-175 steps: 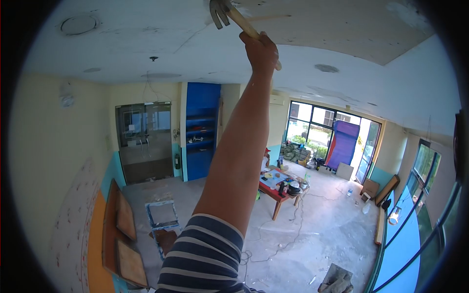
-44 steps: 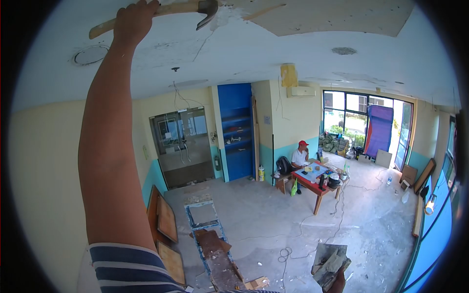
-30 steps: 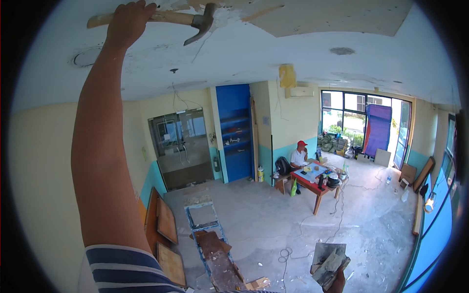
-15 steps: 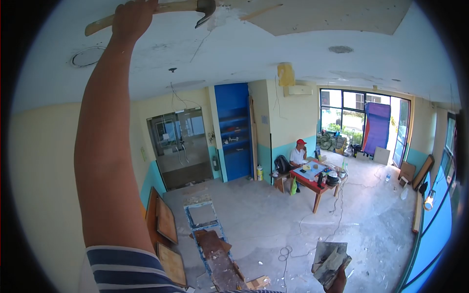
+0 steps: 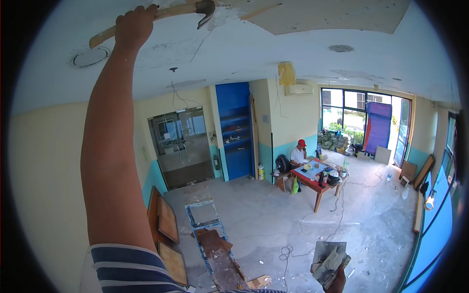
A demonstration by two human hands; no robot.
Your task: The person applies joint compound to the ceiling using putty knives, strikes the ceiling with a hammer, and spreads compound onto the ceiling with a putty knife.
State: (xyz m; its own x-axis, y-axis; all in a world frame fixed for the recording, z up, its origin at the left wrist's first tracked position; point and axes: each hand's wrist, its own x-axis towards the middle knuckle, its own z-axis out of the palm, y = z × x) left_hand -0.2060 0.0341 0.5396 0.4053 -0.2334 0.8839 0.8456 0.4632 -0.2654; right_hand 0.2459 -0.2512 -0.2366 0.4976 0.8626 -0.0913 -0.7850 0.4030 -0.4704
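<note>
My raised left hand [image 5: 134, 28] is closed around the wooden handle of a claw hammer [image 5: 166, 10] just beneath the white ceiling [image 5: 254, 53]. The hammer's metal head is at a rough, chipped patch beside a beige ceiling panel [image 5: 332, 17]. Low on the right, my right hand [image 5: 338, 281] grips a flat square plate [image 5: 328, 251] with grey-white material on it. Only part of this hand shows; the plate hides the rest.
Below stands a blue-stained ladder [image 5: 188, 215] beside a brown plank [image 5: 215, 254]. Farther back, a person in a red cap [image 5: 298, 154] sits at a red table [image 5: 317, 188]. Wooden panels [image 5: 167, 219] lean at left; cables [image 5: 286, 251] lie on the floor.
The view has turned right since the oldest frame, and the plate and my right hand now show. Recently the hammer head dipped slightly, then rose back to the ceiling.
</note>
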